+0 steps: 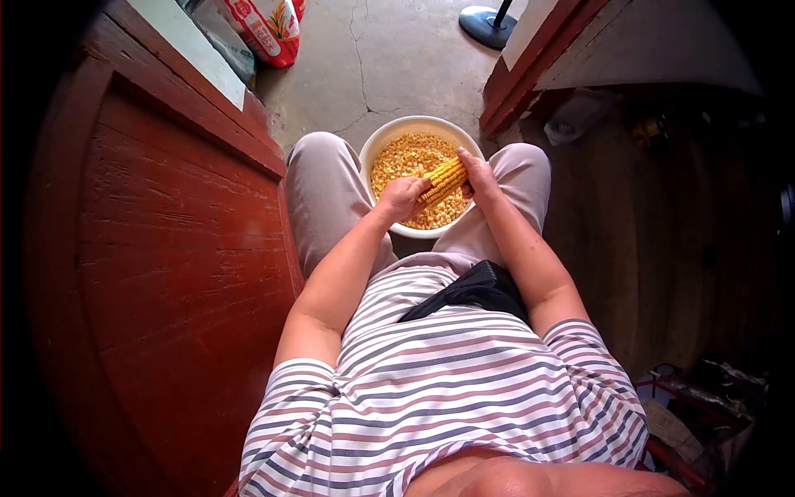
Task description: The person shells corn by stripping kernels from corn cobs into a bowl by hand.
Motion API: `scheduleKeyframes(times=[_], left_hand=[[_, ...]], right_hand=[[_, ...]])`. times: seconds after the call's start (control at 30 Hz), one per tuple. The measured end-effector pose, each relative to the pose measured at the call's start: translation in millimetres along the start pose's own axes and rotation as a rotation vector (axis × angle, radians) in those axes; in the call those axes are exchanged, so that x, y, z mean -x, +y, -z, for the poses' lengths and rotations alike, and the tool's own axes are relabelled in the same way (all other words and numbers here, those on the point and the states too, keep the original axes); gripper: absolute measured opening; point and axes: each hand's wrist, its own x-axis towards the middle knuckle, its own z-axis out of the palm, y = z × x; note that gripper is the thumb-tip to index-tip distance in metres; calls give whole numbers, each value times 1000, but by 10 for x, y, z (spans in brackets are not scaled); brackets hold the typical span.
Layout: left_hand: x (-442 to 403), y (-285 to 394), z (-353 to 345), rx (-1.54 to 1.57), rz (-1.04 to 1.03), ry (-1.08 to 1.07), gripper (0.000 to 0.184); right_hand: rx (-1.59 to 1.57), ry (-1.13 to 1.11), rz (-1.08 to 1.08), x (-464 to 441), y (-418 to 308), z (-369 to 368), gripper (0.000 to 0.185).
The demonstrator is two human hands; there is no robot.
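Observation:
A yellow corn cob is held at a slant above a white basin, which stands between the person's knees. Loose corn kernels cover the inside of the basin. My left hand is closed on the lower left end of the cob, with the fingertips and thumb against its kernels. At the upper right end, my right hand is wrapped around the cob. Some fingers of both hands are hidden behind the cob.
A red wooden door stands close on the left, and a red door frame at the upper right. Beyond the basin are a red and white bag and a round black stand base. Clutter lies at the lower right.

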Motion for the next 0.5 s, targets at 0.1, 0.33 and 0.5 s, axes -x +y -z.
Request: scheduleKeyframes(times=[0.1,0.33,0.5], left_hand=[[71,85,-24,103,-26,-2,32],[93,184,-14,-94,-6,14,41],[35,37,-5,-606,-173,155,42]], right_hand=[[-30,-8,49,47,-56,-33,41],[-39,7,39,19,-25,-9,40],[0,3,13,9,2,-12,41]])
